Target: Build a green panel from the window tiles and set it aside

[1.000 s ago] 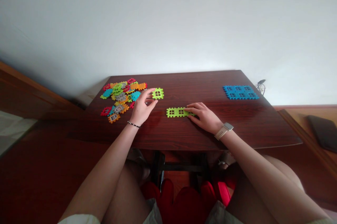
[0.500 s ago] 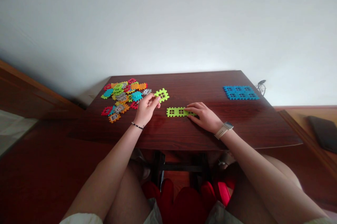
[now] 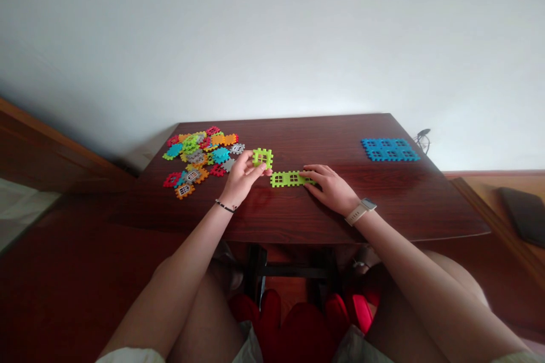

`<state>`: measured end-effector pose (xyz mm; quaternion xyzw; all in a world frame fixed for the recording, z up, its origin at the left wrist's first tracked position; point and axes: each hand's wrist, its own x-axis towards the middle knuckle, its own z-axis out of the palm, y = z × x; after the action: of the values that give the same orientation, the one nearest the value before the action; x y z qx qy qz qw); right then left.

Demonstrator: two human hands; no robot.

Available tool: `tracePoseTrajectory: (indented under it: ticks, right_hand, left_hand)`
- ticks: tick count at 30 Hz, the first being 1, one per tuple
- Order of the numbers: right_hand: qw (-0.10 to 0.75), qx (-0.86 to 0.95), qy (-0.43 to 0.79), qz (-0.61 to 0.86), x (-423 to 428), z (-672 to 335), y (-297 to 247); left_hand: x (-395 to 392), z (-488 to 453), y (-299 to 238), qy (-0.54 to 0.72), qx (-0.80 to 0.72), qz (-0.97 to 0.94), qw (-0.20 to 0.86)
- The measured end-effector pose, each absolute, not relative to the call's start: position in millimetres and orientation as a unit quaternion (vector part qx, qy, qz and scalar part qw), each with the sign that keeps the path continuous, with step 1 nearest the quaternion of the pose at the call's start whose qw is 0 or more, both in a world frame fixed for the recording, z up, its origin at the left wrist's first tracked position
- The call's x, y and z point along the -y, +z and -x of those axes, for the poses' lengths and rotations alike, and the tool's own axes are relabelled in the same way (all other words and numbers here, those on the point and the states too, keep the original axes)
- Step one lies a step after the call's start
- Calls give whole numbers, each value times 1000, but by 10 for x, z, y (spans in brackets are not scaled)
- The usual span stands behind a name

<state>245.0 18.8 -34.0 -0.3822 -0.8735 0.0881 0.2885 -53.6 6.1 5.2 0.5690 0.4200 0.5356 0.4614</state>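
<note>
I have a pale wall (image 3: 272, 39) filling the far side, and against it stands the dark wooden worktop (image 3: 306, 215). On its left I see a loose heap of toothed plastic pieces (image 3: 196, 155) in red, orange, grey, turquoise and green, some overlapping. Toward the far right lies a flat blue panel (image 3: 390, 150) of joined window squares, well apart from both hands. My right hand (image 3: 334, 190) rests on the right end of a lime-green strip (image 3: 285, 179), thumb apart from the fingers; I cannot tell whether it grips the strip or merely presses it down. The strip lies flat near the middle. My left hand (image 3: 240, 178) pinches a single green window piece (image 3: 263, 158) between thumb and fingers, raised just beside the strip's left end. I have a watch (image 3: 361, 211) on the right wrist and a thin bracelet (image 3: 225, 205) on the left.
</note>
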Motion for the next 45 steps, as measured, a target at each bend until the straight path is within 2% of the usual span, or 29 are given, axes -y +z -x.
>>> tracePoseTrajectory:
  ticks: [7,13,19,27,34,45]
  right_hand:
    - [292,867,93,392,-177,-2446,-314]
    - [305,856,78,411,-163,-2453,-287]
    - [327,843,96,417,-145,-2450,-250]
    - [365,828,150,399,13,-2357,-18]
    - [404,808,190,385,128,-2260,44]
    - [427,798,166,391,186,-2226,118]
  left_hand:
    - [-4,491,106,496,-407,-604,473]
    - [-47,453,33,514,-425,-606,433]
    - [-38,385,-17,526,-447,-557,462]
    - [86,218,19,538,-430,-468,554]
    - [217,28,62,599,-415,-426,536]
    - [274,-64,31,567,-424,-425,564]
